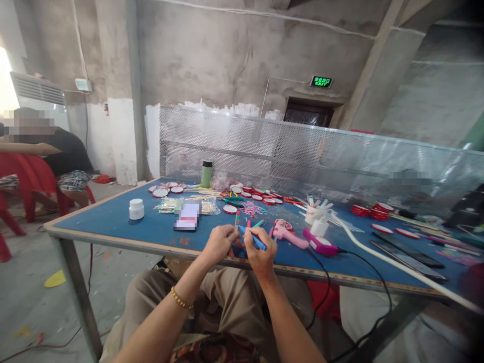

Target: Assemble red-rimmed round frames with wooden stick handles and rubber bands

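Just above the near edge of the table, my left hand (222, 241) pinches a thin stick (237, 219) with red and green bands that stands nearly upright. My right hand (261, 254) is closed around a blue marker pen (257, 241), its tip pointing left toward the stick. The two hands are close together, and the spot where pen and stick meet is too small to make out. Beyond my right hand lies a green pen (259, 223). A pink hairdryer-shaped tool (289, 234) and a magenta device (320, 243) lie to its right.
On the blue table (147, 237) are a white jar (136, 209), a phone (188, 216), packed sticks (166, 204), a green bottle (206, 175), several red-rimmed discs (230, 209) and a white cup of pens (312, 216). A white tube (372, 250) crosses the right side. A seated person (62, 146) is at left.
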The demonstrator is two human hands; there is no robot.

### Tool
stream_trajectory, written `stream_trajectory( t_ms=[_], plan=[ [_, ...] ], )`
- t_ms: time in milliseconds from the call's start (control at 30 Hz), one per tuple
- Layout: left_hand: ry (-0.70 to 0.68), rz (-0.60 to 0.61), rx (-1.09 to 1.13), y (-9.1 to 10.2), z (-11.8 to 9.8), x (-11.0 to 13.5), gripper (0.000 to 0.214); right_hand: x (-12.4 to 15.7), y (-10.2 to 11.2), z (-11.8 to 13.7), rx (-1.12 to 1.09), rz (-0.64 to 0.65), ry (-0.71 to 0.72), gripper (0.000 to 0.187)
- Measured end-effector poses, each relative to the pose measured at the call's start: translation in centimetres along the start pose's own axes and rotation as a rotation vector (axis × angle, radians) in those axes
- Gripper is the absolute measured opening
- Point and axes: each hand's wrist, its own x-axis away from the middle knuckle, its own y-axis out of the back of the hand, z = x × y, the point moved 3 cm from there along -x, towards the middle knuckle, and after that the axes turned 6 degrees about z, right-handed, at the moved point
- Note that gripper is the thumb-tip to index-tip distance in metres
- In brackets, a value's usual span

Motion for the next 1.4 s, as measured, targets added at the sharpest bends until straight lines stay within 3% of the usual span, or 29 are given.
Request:
stream_trajectory(
  t_ms=[1400],
  plan=[
    [0.005, -0.003, -0.008, 0.0, -0.01, -0.04, 0.031, 0.05, -0.04, 0.1, 0.008, -0.003, 0.013, 0.014]
  ],
)
